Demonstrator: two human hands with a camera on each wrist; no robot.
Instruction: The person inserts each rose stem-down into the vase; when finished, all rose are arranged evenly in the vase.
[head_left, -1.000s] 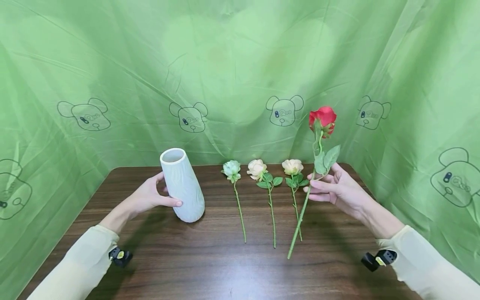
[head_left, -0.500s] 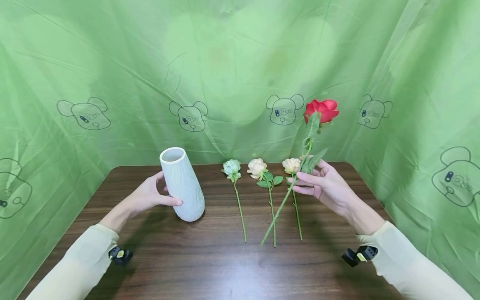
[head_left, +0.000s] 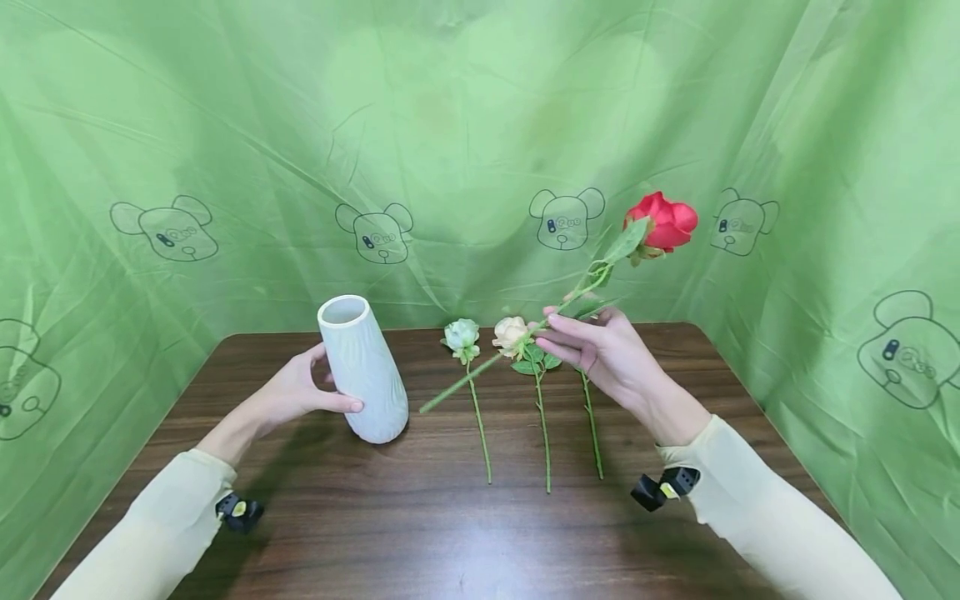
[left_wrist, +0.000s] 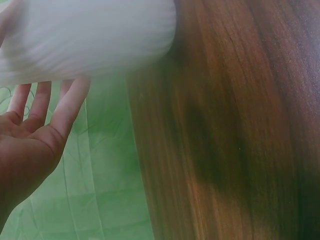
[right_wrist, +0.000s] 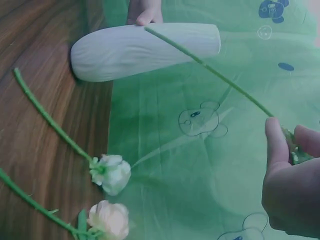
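Green cloth (head_left: 450, 150) hangs behind the surface (head_left: 420, 517) where the left hand (head_left: 303, 390) grips the vase (head_left: 371, 375), while the right hand (head_left: 611, 358) pinches the red rose (head_left: 663, 223) slantwise nearby, seemingly a transfer step calling for raising the stem tip (head_left: 442, 397) to the vase's mouth (head_left: 345, 312).

Green cloth (head_left: 465, 108) with bear outlines (head_left: 566, 218) hangs behind a brown table (head_left: 390, 525).

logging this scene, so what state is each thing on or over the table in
Vase, mouth up, no stem in it
Red rose, held aslant, bloom raised, stem end outside the vase
Pale green flower, lying down
Middle peach flower, lying down, partly hidden
Rightmost flower, lying down, bloom hidden
Left fingers, holding the vase
Right fingers, holding the rose's stem
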